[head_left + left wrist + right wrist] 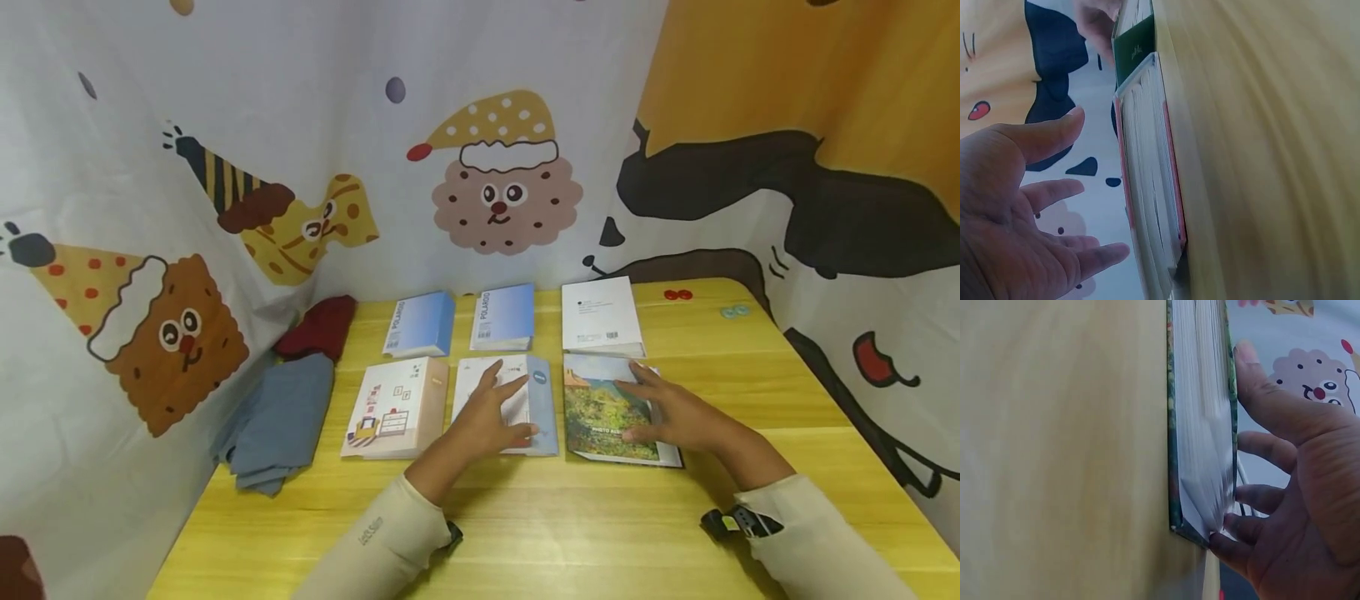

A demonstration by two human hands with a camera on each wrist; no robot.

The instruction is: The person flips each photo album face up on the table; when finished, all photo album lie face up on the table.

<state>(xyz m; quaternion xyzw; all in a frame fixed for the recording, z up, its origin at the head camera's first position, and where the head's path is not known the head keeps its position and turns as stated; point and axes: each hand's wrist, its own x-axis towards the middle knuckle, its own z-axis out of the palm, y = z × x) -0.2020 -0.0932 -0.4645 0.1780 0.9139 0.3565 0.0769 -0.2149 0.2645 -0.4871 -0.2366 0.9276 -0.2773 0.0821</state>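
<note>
My left hand (483,421) hovers over the middle front album (542,408), a white cover with a blue spine strip. Its fingers are spread and hold nothing; in the left wrist view the thumb and fingers (1107,257) stand apart from the album's page edges (1147,156). My right hand (671,408) touches the photo album (600,417) with a garden-landscape cover, which lies flat at the front right. The right thumb (1266,394) and fingers extend over the cover and along its right edge, pages visible below. Left of both lies a pale album (393,408) with a furniture drawing.
Behind stand two blue albums marked POLAROID (420,323) (504,317) and a white album (602,315). A grey-blue cloth (281,417) and a dark red cloth (318,327) lie at left. Small red (678,295) and teal pieces (735,312) sit back right. A printed curtain (300,83) surrounds the table.
</note>
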